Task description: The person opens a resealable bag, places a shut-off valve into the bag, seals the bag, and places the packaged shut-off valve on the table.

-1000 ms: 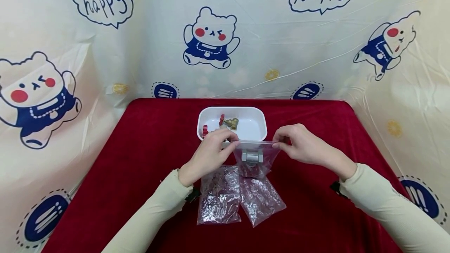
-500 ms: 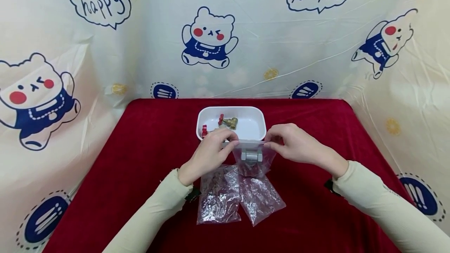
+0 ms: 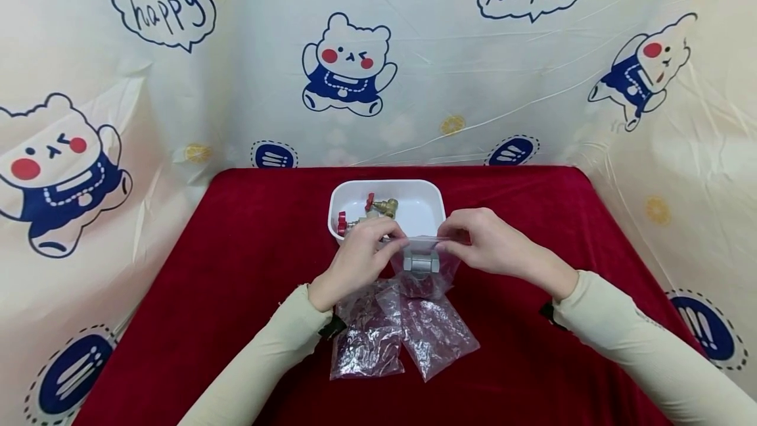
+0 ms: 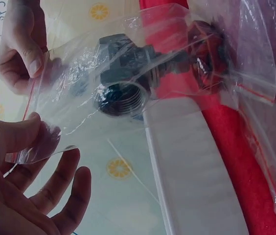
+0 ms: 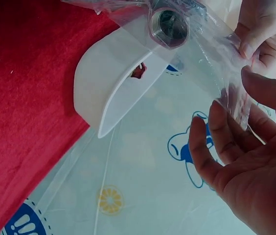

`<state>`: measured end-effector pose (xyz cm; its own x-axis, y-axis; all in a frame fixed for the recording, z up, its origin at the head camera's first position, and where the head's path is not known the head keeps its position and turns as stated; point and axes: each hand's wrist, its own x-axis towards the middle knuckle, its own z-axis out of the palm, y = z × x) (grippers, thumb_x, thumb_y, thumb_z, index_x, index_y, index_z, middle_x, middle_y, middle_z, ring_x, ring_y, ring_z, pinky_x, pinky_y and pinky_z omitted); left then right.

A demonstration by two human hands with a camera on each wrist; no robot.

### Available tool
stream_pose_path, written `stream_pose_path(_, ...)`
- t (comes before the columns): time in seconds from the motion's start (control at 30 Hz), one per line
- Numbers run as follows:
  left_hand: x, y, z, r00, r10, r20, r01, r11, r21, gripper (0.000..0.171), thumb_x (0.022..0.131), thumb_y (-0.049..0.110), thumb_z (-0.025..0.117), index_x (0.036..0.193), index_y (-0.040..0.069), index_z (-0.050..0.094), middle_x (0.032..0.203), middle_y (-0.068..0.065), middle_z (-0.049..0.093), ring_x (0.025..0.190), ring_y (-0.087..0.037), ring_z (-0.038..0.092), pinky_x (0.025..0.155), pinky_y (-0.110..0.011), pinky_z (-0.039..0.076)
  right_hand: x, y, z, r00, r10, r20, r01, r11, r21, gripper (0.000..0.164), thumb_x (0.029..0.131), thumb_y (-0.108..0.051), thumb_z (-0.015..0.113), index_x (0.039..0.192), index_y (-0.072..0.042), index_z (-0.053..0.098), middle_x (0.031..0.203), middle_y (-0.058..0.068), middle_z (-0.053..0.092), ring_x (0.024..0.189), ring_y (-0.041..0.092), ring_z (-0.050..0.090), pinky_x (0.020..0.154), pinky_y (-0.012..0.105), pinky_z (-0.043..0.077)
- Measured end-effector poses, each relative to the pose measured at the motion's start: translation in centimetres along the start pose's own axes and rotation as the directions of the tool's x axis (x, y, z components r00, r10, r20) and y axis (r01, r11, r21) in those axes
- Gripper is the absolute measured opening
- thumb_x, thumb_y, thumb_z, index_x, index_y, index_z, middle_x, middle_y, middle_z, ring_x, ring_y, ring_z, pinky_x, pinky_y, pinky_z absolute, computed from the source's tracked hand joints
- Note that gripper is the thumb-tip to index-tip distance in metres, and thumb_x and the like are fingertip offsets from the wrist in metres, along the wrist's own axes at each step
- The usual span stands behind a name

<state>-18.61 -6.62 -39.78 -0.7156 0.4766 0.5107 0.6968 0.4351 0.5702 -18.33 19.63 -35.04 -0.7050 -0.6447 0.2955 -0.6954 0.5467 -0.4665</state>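
Observation:
A clear zip-lock bag [image 3: 447, 273] hangs upright between my hands, in front of the white tray. Inside it is a grey metal valve [image 3: 421, 263]; the left wrist view shows its threaded opening and red handwheel [image 4: 207, 58] through the plastic. My left hand [image 3: 367, 248] pinches the bag's top edge at the left, thumb against fingers. At the right end of that edge, my right hand [image 3: 493, 242] pinches the zip strip [image 5: 245, 105] between thumb and forefinger, its other fingers loosely bent. Both hands are close together along the seal.
The white tray [image 3: 424, 209] stands just beyond the hands. In it lie a brass valve [image 3: 388, 207] with a red handwheel and another red-handled valve [image 3: 343, 222], partly behind the left hand. Two more clear bags [image 3: 440, 337] lie nearer on the red tablecloth [image 3: 254, 242].
My right hand has slid left along the bag's top edge, closer to my left hand. The left hand has shifted slightly right, still pinching the bag.

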Motion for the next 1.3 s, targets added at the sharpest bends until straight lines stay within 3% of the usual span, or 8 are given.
stream_pose_path(0.17,0.0,0.0,0.4,1.0,-0.014,0.026,0.015,1.0,-0.026,0.005,0.101,0.017,0.075,0.104,0.014,0.077,0.102,0.005,0.072,0.093,-0.016,0.063,0.084,-0.037,0.048,0.5,-0.1,0.6,0.999,-0.019,0.028,0.02,0.999,-0.033,0.008,0.092,-0.005,0.081,0.099,-0.008,0.078,0.093,-0.005,0.072,0.08,0.008,0.064,0.074,0.032,0.058)
stream_pose_path(0.3,0.1,0.1,0.8,1.0,0.018,0.0,-0.018,0.999,-0.035,0.006,0.099,0.015,0.076,0.103,0.012,0.079,0.101,0.004,0.074,0.096,-0.019,0.066,0.089,-0.038,0.048,0.7,-0.2,0.9,0.999,-0.032,0.019,0.033,0.998,-0.048,0.009,0.091,-0.002,0.081,0.096,-0.008,0.079,0.091,-0.003,0.073,0.079,0.009,0.064,0.073,0.031,0.058)
stream_pose_path(0.5,0.1,0.2,0.9,0.998,0.044,-0.049,-0.044,0.999,-0.005,0.005,0.099,0.013,0.076,0.095,0.011,0.079,0.096,0.003,0.074,0.091,-0.018,0.065,0.085,-0.038,0.049,1.1,-0.5,1.1,0.999,-0.035,0.006,0.035,0.998,-0.042,0.008,0.09,-0.003,0.083,0.095,-0.009,0.08,0.089,-0.004,0.073,0.076,0.008,0.063,0.07,0.029,0.057)
stream_pose_path(0.7,0.1,0.1,0.8,0.999,0.034,-0.026,-0.035,0.999,-0.032,0.005,0.1,0.013,0.074,0.1,0.011,0.078,0.099,0.003,0.073,0.092,-0.015,0.065,0.082,-0.035,0.051,1.4,-0.6,1.2,0.999,-0.03,0.011,0.03,0.999,-0.04,0.008,0.09,-0.005,0.084,0.095,-0.008,0.079,0.088,-0.004,0.072,0.074,0.007,0.062,0.068,0.029,0.056)
stream_pose_path(1.03,-0.4,-0.8,-1.0,0.999,-0.036,0.023,0.037,0.998,-0.046,0.004,0.098,0.017,0.079,0.1,0.014,0.076,0.097,0.006,0.068,0.085,-0.01,0.06,0.075,-0.036,0.053,1.3,-0.5,1.3,0.999,-0.038,-0.005,0.038,0.997,-0.075,0.006,0.09,-0.004,0.083,0.093,-0.008,0.08,0.088,-0.003,0.072,0.075,0.009,0.063,0.068,0.029,0.056)
stream_pose_path(1.3,-1.1,-0.9,-1.8,0.998,-0.062,0.005,0.062,0.997,-0.05,0.006,0.098,0.013,0.078,0.095,0.016,0.074,0.09,0.009,0.064,0.078,-0.008,0.057,0.074,-0.033,0.057,1.2,-0.5,1.5,0.999,-0.045,-0.029,0.043,0.997,-0.063,0.008,0.089,-0.003,0.084,0.094,-0.006,0.079,0.089,-0.001,0.074,0.077,0.01,0.064,0.069,0.028,0.058)
